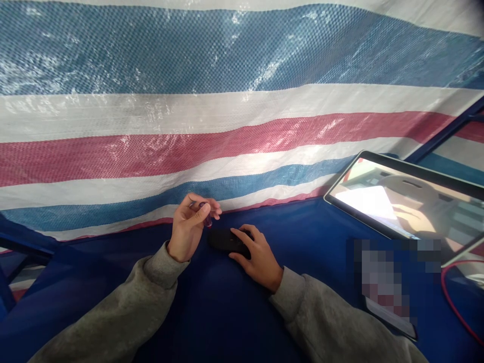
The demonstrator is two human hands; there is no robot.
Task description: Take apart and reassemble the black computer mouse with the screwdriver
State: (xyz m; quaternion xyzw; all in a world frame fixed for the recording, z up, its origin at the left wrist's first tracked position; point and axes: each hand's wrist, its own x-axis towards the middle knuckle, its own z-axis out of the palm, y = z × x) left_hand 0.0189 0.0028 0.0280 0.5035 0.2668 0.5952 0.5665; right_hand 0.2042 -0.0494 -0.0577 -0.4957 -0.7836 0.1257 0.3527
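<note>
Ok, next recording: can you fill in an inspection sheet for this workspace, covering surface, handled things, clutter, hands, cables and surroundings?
Surface: dark blue surface, slightly creased.
Handled things: small purple item; elongated black object.
Clutter: framed glossy screen at right; flat device below it, mostly pixelated.
Hands: left hand pinches the purple item; right hand rests on the black object, grip firmness unclear.
Cables: red cable curving at the right edge.
Surroundings: blue, white and red striped sheeting; blue frame bars.

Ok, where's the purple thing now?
In the head view, the purple thing is held left of centre in the left hand, near the black object under the right hand.
</note>
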